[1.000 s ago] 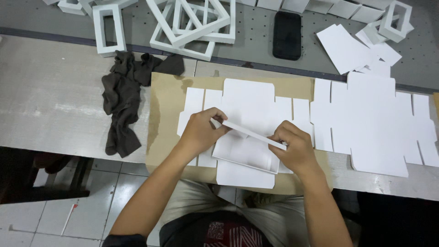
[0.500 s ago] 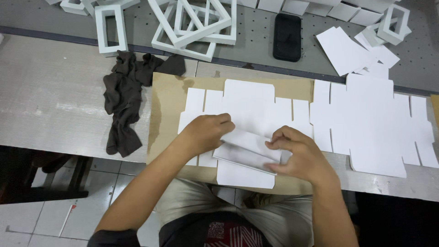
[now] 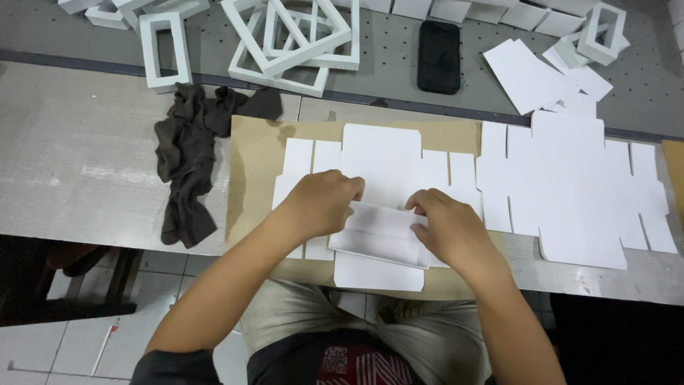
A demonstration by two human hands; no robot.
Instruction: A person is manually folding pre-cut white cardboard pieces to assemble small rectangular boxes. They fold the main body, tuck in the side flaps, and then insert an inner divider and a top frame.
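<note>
The blank (image 3: 388, 167) is matt white card, smooth. Under it lies a brown cardboard sheet (image 3: 253, 171), dull. The rag (image 3: 187, 160) is dark, crumpled cloth. The phone (image 3: 437, 46) looks glossy black. The table (image 3: 78, 164) is pale, grained, worn laminate.

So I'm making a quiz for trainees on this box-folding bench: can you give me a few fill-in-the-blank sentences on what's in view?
1. Both hands, left hand and right hand, press on a white die-cut ____ blank.
2. The blank lies on a ____ cardboard sheet.
3. Left of that sheet lies a crumpled dark ____.
4. The black phone lies beyond the sheet, screen ____.

Missing: box; brown; cloth; dark
</note>
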